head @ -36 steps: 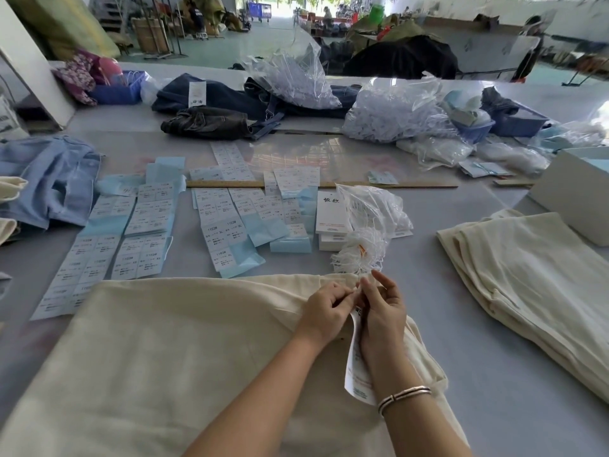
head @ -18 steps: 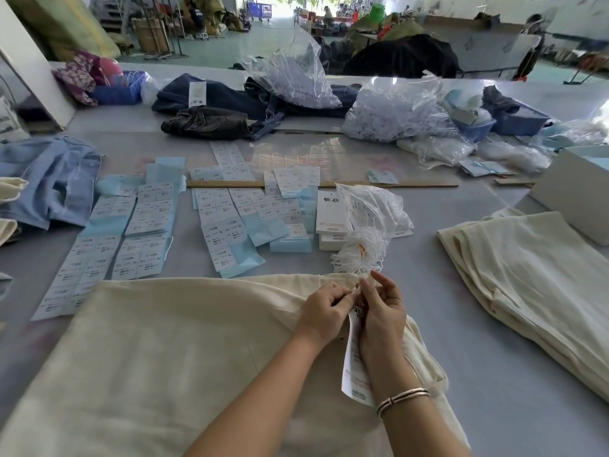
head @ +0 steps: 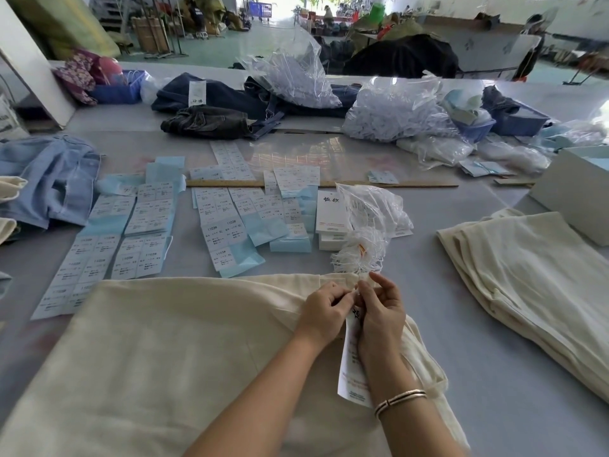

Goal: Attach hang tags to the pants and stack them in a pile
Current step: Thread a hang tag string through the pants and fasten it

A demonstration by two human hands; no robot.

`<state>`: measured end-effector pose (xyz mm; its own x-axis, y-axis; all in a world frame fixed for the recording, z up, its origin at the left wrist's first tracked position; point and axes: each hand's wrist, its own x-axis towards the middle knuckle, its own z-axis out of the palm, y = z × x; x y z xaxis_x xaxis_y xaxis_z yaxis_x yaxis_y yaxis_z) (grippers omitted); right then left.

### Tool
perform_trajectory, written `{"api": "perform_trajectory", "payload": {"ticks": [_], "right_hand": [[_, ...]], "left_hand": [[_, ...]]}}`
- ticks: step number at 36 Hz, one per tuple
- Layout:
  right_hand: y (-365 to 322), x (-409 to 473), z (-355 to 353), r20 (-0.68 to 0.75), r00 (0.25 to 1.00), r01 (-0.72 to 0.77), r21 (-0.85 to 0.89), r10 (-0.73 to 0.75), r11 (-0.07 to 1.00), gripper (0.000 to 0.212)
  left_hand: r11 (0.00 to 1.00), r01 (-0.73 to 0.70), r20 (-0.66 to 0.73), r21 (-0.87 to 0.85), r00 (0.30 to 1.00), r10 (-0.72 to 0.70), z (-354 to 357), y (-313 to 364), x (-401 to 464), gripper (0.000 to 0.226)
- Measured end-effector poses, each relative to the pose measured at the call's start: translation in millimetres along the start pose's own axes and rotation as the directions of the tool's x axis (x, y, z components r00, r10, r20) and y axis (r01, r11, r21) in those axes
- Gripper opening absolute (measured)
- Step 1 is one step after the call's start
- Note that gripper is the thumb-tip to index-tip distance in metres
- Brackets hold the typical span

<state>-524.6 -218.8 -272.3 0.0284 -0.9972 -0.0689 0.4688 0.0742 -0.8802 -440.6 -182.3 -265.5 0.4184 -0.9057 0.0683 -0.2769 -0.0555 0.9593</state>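
While a wide grey tabletop (head: 494, 374) fills the view, cream pants (head: 164, 357) lie spread across its near edge. A pile of folded cream pants (head: 527, 285) sits well apart at the right. Sheets of size stickers (head: 131, 239) lie beyond. At the waistband, the left hand (head: 324, 311) and right hand (head: 382, 311) meet, fingers pinched together on a white hang tag (head: 352, 367) hanging beneath the right wrist. A bundle of white tag strings (head: 361, 255) rests just beyond.

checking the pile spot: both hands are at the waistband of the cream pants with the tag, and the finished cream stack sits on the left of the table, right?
Not quite: the head view shows the finished cream stack on the right of the table; the rest holds.
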Motion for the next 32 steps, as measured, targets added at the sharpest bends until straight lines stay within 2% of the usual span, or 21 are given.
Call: {"api": "perform_trajectory", "payload": {"ticks": [7, 16, 21, 24, 26, 27, 29, 30, 32], "right_hand": [[0.0, 0.9, -1.4, 0.020, 1.000, -0.019, -0.050, 0.020, 0.999, 0.020], [-3.6, 0.9, -1.5, 0.096, 0.994, -0.040, -0.164, 0.056, 0.986, 0.025], [-7.8, -6.2, 2.2, 0.003, 1.000, -0.029, -0.153, 0.030, 0.988, 0.018], [-16.9, -3.2, 2.0, -0.137, 0.991, -0.021, -0.101, 0.007, 0.995, 0.018], [-30.3, 5.9, -1.5, -0.244, 0.970, -0.004, -0.068, -0.013, 0.998, 0.022], [-39.2, 12.0, -4.8, -0.301, 0.953, 0.017, -0.054, -0.032, 0.998, 0.025], [-59.1, 23.4, -10.7, -0.392, 0.913, 0.088, -0.084, -0.114, 0.993, 0.028], [-68.2, 27.1, -12.1, -0.418, 0.895, 0.120, -0.112, -0.157, 0.986, 0.029], [-81.4, 27.0, -9.1, -0.419, 0.882, 0.165, -0.157, -0.217, 0.974, 0.029]], "left_hand": [[1.000, -0.022, 0.023, -0.004, 0.999, 0.022, 0.1, -3.9, 1.9, 0.017], [0.987, 0.105, 0.086, -0.123, 0.992, -0.095, -4.3, -3.3, 8.8, 0.013], [0.991, 0.091, 0.093, -0.098, 0.992, -0.082, -6.6, 10.5, -1.2, 0.025], [0.999, -0.038, 0.035, 0.034, 0.999, 0.037, -35.2, 14.2, -14.5, 0.040], [0.963, -0.168, -0.089, 0.211, 0.978, 0.190, -75.1, 9.6, -23.8, 0.034], [0.930, -0.180, -0.165, 0.320, 0.956, 0.242, -99.8, 4.8, -28.5, 0.033], [0.849, -0.038, -0.335, 0.526, 0.909, 0.248, -154.3, -8.5, -37.9, 0.038], [0.802, 0.102, -0.422, 0.589, 0.885, 0.196, -182.4, -15.7, -44.5, 0.042], [0.695, 0.423, -0.585, 0.581, 0.811, -0.005, -235.5, -30.3, -61.0, 0.053]]}}
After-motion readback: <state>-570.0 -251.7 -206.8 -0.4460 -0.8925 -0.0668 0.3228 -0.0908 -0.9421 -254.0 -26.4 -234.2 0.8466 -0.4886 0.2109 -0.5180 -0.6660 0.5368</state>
